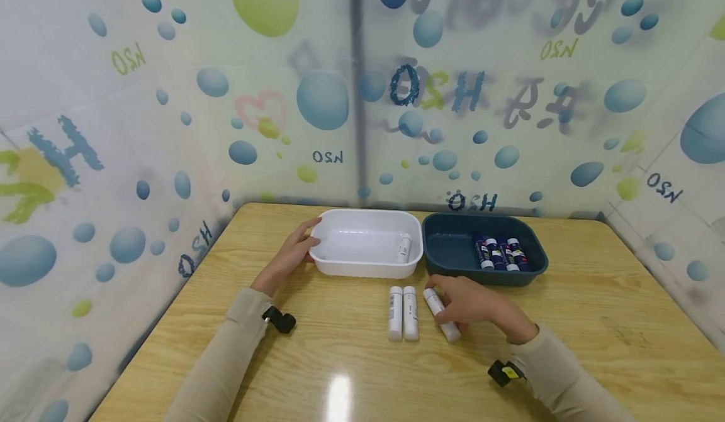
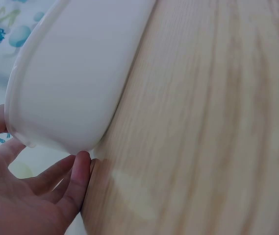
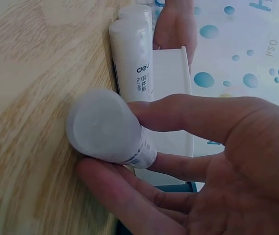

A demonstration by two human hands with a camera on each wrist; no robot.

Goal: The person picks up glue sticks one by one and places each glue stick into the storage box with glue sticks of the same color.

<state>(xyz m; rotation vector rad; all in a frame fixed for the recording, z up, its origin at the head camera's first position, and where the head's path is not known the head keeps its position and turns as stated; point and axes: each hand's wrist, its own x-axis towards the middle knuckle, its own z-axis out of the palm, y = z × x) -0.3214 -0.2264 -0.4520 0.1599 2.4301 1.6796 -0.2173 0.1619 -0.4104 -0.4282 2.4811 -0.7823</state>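
Note:
In the head view my right hand point(image 1: 467, 301) holds a white glue stick point(image 1: 442, 314) at a slant on the table. The right wrist view shows the end of this glue stick point(image 3: 102, 125) between thumb and fingers. Left of it, two more white glue sticks point(image 1: 395, 312) lie side by side; lettering shows on one glue stick point(image 3: 132, 58). My left hand point(image 1: 293, 249) grips the left end of a white basin point(image 1: 362, 270). One white glue stick point(image 1: 404, 248) is inside its right end. In the left wrist view, fingers point(image 2: 73, 183) lie beneath the basin's rim point(image 2: 12, 98).
A dark blue basin point(image 1: 453, 271) stands against the white basin's right side. Several dark blue tubes with white caps point(image 1: 498, 255) lie in its right half. The wooden table point(image 1: 317, 353) meets a patterned wall covering point(image 1: 351, 158) behind the basins.

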